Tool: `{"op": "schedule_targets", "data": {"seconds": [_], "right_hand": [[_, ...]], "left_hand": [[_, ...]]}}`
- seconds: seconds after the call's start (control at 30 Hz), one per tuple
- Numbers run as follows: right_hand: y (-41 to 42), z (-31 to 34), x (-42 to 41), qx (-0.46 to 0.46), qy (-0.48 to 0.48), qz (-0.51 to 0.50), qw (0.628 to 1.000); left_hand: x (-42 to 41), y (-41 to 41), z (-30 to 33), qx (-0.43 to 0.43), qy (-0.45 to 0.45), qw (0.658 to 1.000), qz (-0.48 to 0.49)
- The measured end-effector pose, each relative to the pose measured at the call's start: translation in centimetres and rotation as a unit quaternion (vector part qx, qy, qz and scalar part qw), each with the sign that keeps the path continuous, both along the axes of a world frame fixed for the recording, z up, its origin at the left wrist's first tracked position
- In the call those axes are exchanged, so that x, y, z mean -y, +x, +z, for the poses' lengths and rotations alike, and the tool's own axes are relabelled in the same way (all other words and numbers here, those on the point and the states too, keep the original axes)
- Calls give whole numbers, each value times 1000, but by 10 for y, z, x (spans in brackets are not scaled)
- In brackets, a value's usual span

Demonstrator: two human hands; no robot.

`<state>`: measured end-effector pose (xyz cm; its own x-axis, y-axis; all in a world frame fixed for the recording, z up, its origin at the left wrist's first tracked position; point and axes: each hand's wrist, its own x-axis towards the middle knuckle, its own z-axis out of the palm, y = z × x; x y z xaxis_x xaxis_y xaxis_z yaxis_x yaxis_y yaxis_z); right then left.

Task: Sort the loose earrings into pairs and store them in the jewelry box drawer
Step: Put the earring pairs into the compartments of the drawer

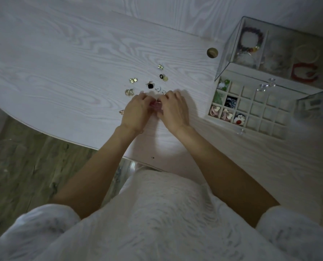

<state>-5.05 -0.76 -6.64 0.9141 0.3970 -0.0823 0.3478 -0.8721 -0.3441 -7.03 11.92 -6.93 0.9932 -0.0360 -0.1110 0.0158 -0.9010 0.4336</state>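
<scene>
Both hands meet at the centre of the frame on the white table (62, 72). The left hand (136, 112) and the right hand (174, 112) have their fingers curled inward toward each other, and between their fingertips sits a small pink earring (155, 104). Both hands appear to pinch it, though the contact itself is partly hidden by the fingers.

The loose earrings (149, 81) lie scattered just above the hands, toward upper centre. One more piece (121, 112) lies just to the left of the left hand.

The drawer (251, 108) of the jewelry box (270, 53) is pulled open at the right of the frame. Its grid has several lower-left cells filled, and the remaining cells look free.

The deciding relation: the drawer lies to the right of the held earring, on the right hand's side. The right hand is nearer to it; the left hand would have to cross over. Judged from this, transfer to a cell suits the right hand, while the left hand is nearer the unsorted pieces.
</scene>
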Motion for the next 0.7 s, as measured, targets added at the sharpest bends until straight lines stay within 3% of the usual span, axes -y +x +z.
{"op": "schedule_targets", "data": {"seconds": [0.7], "right_hand": [[8,2,28,11,62,-49,997]], "left_hand": [[10,0,4,50,-2,999,6]]}}
